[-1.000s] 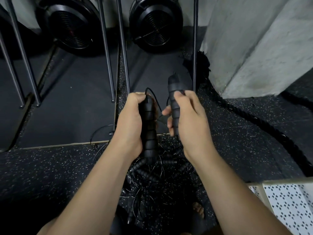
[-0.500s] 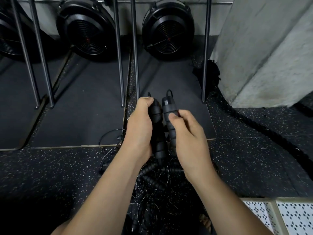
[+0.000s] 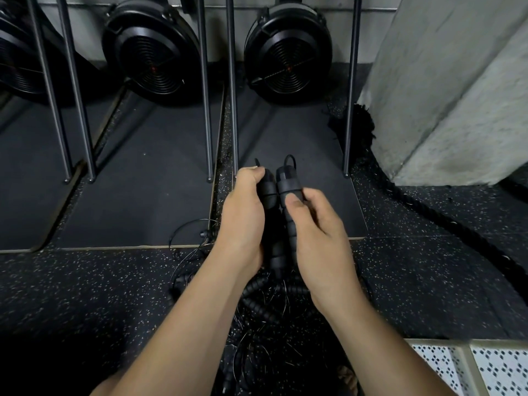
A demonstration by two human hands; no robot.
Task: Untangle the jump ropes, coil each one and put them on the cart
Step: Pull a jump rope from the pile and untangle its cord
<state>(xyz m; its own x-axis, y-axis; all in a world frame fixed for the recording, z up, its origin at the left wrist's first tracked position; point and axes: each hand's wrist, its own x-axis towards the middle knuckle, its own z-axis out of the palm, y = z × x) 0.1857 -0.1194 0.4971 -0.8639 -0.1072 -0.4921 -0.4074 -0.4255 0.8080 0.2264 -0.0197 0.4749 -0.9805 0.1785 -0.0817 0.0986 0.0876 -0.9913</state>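
Two black ribbed jump-rope handles stand side by side, touching, near the centre of the view; the left hand (image 3: pixel 243 221) wraps the left handle (image 3: pixel 268 192), fingers curled together around it, while the right hand (image 3: pixel 317 238) grips the right handle (image 3: pixel 288 182) with the thumb pressed flat on its front and the other fingers folded behind. A short loop of cord rises from each handle's top, toward 12 o'clock. Below the hands, at 6 o'clock, the tangle of jump ropes (image 3: pixel 265 310) lies on the speckled floor (image 3: pixel 85 295), thin wires looping out toward 9 o'clock. Two black fans (image 3: pixel 151 50) stand at 11 and 12 o'clock behind metal poles (image 3: pixel 205 95); a thick battle rope (image 3: pixel 445 224) runs at 3 o'clock beside a concrete pillar (image 3: pixel 457 95).
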